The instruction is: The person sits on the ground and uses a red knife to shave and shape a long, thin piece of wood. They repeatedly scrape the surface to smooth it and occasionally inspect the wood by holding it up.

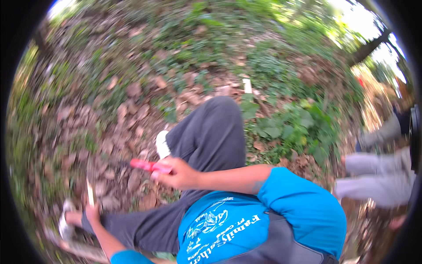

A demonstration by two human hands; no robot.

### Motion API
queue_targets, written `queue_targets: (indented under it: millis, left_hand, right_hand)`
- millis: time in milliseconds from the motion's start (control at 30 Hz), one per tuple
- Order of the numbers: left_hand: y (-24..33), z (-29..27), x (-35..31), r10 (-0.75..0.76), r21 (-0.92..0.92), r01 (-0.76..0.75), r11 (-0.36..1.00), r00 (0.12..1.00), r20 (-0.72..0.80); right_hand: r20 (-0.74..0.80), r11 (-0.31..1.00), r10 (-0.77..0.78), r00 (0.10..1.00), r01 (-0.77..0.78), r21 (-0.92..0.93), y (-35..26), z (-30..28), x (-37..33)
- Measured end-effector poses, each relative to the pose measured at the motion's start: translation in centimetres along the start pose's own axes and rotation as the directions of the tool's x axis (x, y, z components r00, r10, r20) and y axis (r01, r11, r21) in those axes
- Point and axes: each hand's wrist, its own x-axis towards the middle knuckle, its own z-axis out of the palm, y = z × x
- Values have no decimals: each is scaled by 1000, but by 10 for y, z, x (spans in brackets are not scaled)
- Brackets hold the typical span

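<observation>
My right hand (pixel 178 174) is closed around a red-handled tool (pixel 143 165), held out in front of my body. A dark, blurred end points left from the tool, and its kind cannot be made out. Down at the lower left, my left hand (pixel 92 214) grips a narrow pale strip (pixel 91 192) that looks like wood or bamboo. The strip stands up out of the fist, its upper part thin and smeared by motion. A gap lies between the tool and the strip.
My grey-trousered legs (pixel 211 132) are bent and spread on ground with dry leaves (pixel 132 112). Green plants (pixel 294 127) grow ahead right, near a small pale piece (pixel 247 86). Another person's light trousers (pixel 373 178) show at the right edge. A tree branch (pixel 369 48) leans beyond.
</observation>
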Motion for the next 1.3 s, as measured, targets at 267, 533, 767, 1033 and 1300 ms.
queue_targets:
  millis: [267,533,767,1033,1300]
  left_hand:
    - [44,-50,-27,-325,206,327,923,945,-43]
    - [45,-49,-47,-400,203,414,887,910,-111]
    - [58,-56,-49,-396,183,416,891,908,-139]
    - [72,-66,-53,-424,257,456,852,889,-171]
    - [39,-19,-42,-260,334,298,894,953,-155]
  right_hand:
    - [108,966,21,994,-48,255,-22,45,26]
    - [313,981,64,948,-117,153,-29,89,44]
    - [350,996,39,936,-63,58,-25,104,38]
    - [387,999,3,922,-19,37,-18,113,39]
    - [266,971,-231,936,239,5,-6,111,26]
